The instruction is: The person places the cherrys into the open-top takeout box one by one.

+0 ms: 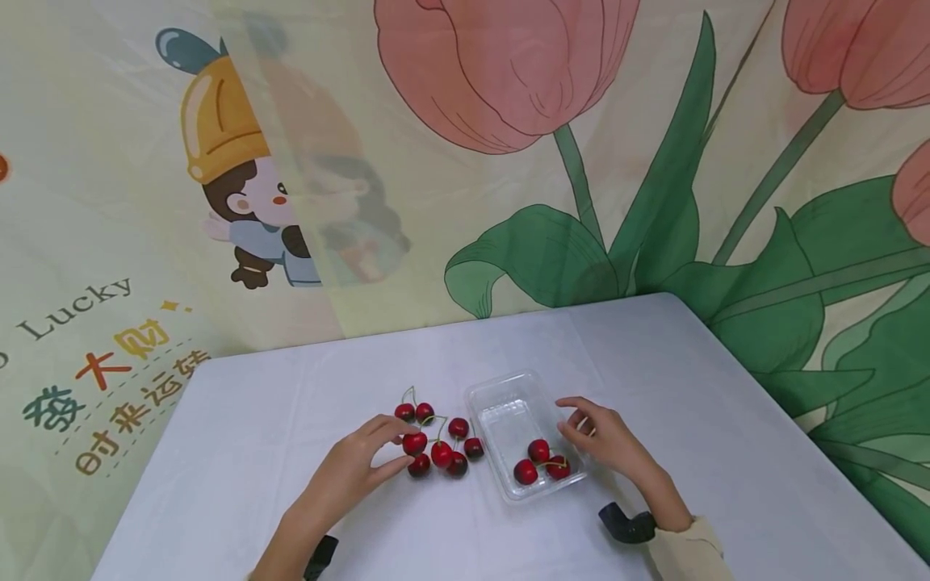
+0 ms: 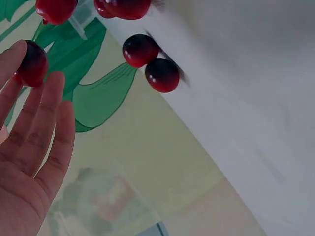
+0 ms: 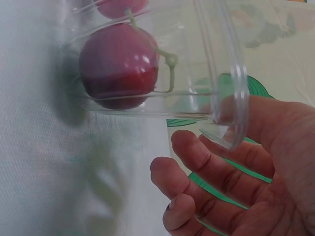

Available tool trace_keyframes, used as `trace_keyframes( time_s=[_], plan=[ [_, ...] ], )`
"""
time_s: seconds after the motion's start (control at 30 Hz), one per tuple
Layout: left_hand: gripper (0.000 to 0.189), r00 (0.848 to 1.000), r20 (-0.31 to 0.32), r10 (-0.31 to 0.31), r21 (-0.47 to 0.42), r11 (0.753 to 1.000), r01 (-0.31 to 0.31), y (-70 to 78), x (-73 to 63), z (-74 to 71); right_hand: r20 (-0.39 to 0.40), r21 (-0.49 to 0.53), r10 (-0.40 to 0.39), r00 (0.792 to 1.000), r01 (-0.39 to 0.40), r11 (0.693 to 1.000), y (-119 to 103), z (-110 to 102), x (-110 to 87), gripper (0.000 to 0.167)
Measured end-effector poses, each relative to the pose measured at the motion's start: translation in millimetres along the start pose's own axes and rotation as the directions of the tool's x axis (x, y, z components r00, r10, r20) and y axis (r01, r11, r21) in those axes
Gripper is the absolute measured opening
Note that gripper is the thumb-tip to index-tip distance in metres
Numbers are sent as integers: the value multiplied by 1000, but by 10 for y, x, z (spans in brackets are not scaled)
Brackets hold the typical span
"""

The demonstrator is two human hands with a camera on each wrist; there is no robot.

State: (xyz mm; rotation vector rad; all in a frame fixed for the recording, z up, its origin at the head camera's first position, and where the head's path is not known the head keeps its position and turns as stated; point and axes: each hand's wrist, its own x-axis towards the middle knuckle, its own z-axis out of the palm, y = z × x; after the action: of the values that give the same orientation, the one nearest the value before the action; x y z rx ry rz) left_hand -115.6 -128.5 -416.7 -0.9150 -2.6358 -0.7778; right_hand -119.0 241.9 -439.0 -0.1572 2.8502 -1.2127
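My left hand (image 1: 353, 461) is at the left edge of a loose group of dark red cherries on the table. Its thumb and fingers pinch one cherry (image 2: 34, 64). Around it lie several more, among them a cherry with a stem (image 1: 441, 454) and a cherry (image 1: 419, 466) near the thumb. A clear plastic tray (image 1: 501, 403) stands right of the group, with three cherries at its near end, one being a stemmed cherry (image 3: 119, 66). Beside the tray's right rim, my right hand (image 1: 606, 440) holds nothing, its fingers loosely bent and its thumb close to the rim.
A white cloth (image 1: 291, 420) covers the table. Behind it hangs a printed backdrop (image 1: 407, 298) with tulips and a cartoon figure. Two cherries (image 2: 152, 64) lie side by side toward the back of the group. A dark band (image 1: 626, 524) is at the right wrist.
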Motion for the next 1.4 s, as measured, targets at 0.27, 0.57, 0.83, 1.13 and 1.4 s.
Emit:
trace_keyframes(
  time_s=[0.27, 0.57, 0.83, 1.13, 1.4],
  plan=[
    [43, 1000, -1, 17, -87, 996, -17, 169, 123, 6, -5, -3, 9, 1000, -9, 1000, -1, -18, 5, 39],
    [40, 995, 10, 104, -124, 987, -102, 382, 342, 77, 4, 4, 18, 1000, -18, 1000, 26, -11, -2, 38],
    [38, 989, 44, 141, -188, 974, -130, 487, 471, 226, -1, 10, 19, 1000, -19, 1000, 1, -10, -2, 38],
    [33, 971, 67, 229, -134, 967, -219, 525, 625, 468, 0, 15, 35, 999, -35, 999, 11, 9, 7, 39],
    [33, 963, 181, 201, -75, 979, -190, 533, 734, 581, -2, 22, 27, 1000, -27, 999, 0, -2, 11, 38]
  ],
)
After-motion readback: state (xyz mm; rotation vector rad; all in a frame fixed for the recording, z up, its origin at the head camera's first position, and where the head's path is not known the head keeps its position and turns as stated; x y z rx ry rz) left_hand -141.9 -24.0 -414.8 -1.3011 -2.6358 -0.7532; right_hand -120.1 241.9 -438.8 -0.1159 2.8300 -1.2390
